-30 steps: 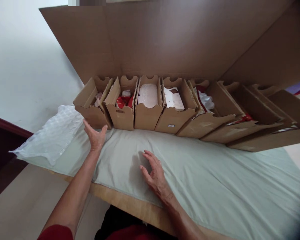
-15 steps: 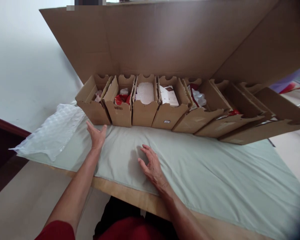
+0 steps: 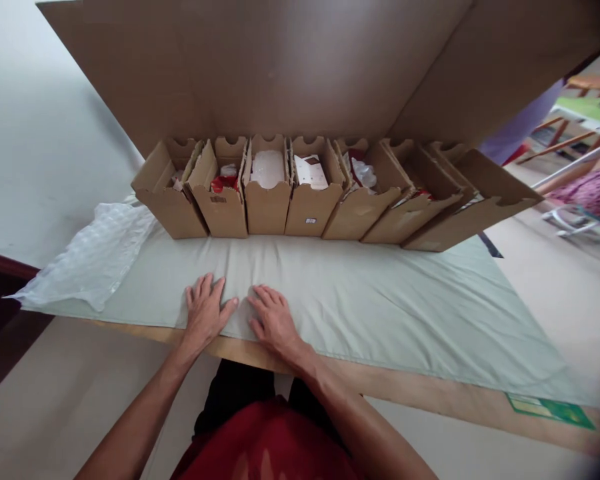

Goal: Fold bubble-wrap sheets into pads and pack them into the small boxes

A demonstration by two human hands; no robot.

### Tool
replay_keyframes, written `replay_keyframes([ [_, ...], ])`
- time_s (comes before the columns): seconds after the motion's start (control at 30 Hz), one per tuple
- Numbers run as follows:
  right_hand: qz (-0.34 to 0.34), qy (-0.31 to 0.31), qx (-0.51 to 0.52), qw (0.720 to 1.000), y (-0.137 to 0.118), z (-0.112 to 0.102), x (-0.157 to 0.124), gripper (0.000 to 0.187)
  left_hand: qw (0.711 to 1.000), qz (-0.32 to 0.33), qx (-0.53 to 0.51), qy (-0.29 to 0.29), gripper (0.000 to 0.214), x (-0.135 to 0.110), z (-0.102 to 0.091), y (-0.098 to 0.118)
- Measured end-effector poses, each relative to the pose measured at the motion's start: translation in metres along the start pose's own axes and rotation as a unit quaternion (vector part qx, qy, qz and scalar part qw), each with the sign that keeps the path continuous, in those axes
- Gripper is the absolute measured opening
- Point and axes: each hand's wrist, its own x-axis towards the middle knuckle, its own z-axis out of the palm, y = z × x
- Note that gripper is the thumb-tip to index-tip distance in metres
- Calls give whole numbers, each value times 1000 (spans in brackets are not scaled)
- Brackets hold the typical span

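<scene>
My left hand [image 3: 207, 308] lies palm down on the pale green cloth [image 3: 380, 300], its fingers spread and holding nothing. Close to its right, my right hand [image 3: 275, 317] also rests on the cloth, empty, with the fingers extended and slightly bent. Beyond both hands stands a row of several open cardboard bins. The leftmost bin [image 3: 170, 210] has something pinkish inside. Beside it, another bin [image 3: 225, 217] contains a red packet [image 3: 225, 181]. Further along are a whitish bubble-wrapped item [image 3: 267, 169], a white box [image 3: 310, 173] and a clear plastic bag [image 3: 364, 175], each in its own bin.
A tall cardboard panel [image 3: 290, 73] rises behind the bins. Bubble wrap [image 3: 90, 257] lies at the table's left end, partly over the edge. A green printed sheet [image 3: 550, 409] is at the front right edge. At far right stands a green-topped table [image 3: 590, 110].
My left hand has come back from near the leftmost bins and down onto the cloth. My right hand has shifted left beside it. The view has turned slightly right.
</scene>
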Motion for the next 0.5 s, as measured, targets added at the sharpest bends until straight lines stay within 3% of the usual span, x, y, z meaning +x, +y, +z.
replay_keyframes([
  [0.13,-26,-18,9,999,-23,7,-20,48,997,59,-54,17,58,34,3,22],
  [0.27,-30,6,56,998,-29,5,-32,39,992,117,-38,-37,56,55,11,53],
  [0.4,3,33,178,983,-7,-8,-43,27,989,139,-12,-52,58,51,17,57],
  [0.5,80,133,141,978,27,-30,-47,29,988,146,-11,-48,60,47,17,52],
])
